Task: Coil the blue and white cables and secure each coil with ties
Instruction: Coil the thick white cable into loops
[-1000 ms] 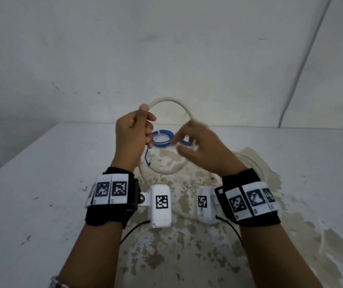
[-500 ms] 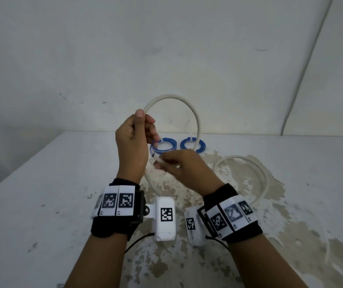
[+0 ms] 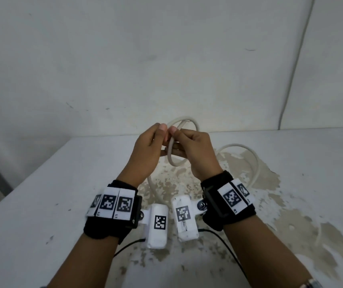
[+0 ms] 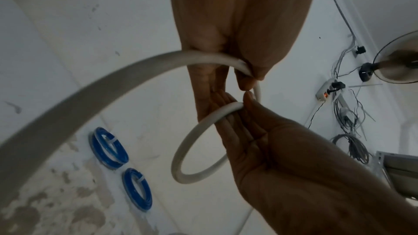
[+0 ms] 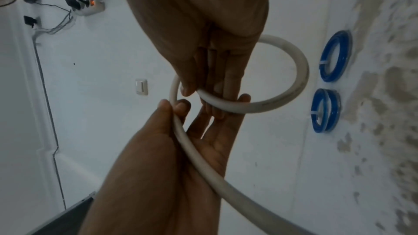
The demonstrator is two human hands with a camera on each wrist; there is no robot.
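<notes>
1. The left hand [image 3: 145, 150] and right hand [image 3: 195, 150] are raised together above the table [image 3: 41, 204], thumbs almost touching.
2. Both grasp the white cable [image 3: 171, 150] – the left pinches it at the top of a small loop, and the right hand's fingers curl around the loop's lower side.
3. The rest of the white cable trails down onto the table in a wide curve to the right.
4. Two blue coils [image 4: 108, 147] [image 4: 137, 188] – each with a white tie – lie side by side on the table beyond the hands.
</notes>
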